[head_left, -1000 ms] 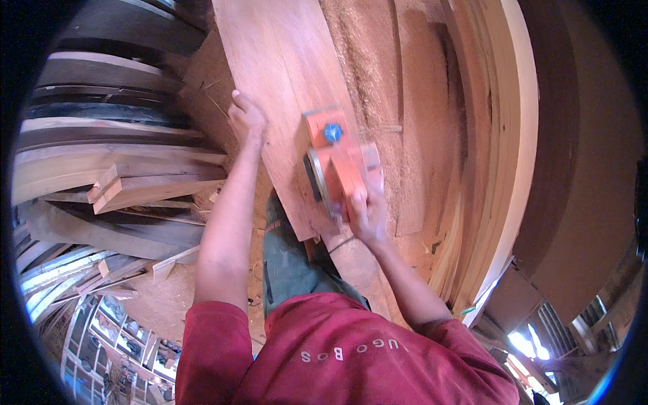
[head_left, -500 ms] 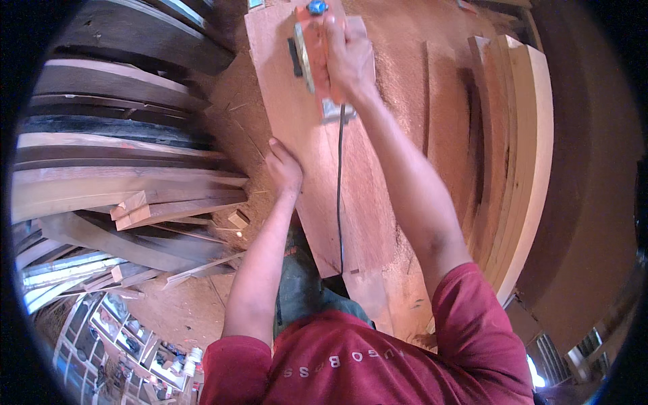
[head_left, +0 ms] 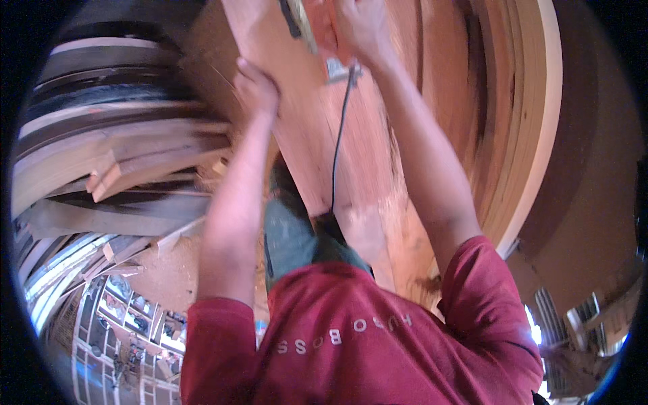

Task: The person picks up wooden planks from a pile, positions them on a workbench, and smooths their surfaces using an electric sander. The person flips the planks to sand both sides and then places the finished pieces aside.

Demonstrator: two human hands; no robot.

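Nearest: your red shirt (head_left: 364,368), pale lettering across the chest, sleeves ending above the elbows. Just beyond it, your dark green trousers (head_left: 290,236), close by the near end of a reddish wooden board (head_left: 300,115). Board lies lengthwise ahead of you, running out past the upper edge of view.

Dark cord (head_left: 343,121) trails over the board's face, from the tool's rear down to the board's near end.

Left hand (head_left: 258,93): set against the board's left edge, thumb side up, arm nearly straight. You touch the wood there; whether your fingers curl beneath it, cannot tell. Some blur.

Farther up, right hand (head_left: 364,30): clenched about the handle of an orange power planer (head_left: 324,23), arm stretched forward. Planer sits on the board's upper stretch, ahead of and to the right of your left hand; its front is cut off by the upper edge of view.

Off to your left, stacked timber (head_left: 142,155), pale and dark lengths in layers. Off to your right, long planks (head_left: 540,101) side by side, bowed by the lens. Lower left, a shelving frame (head_left: 128,331) with small mixed items, too small to tell. Lower right, bright light (head_left: 534,332) beside a dark wall.
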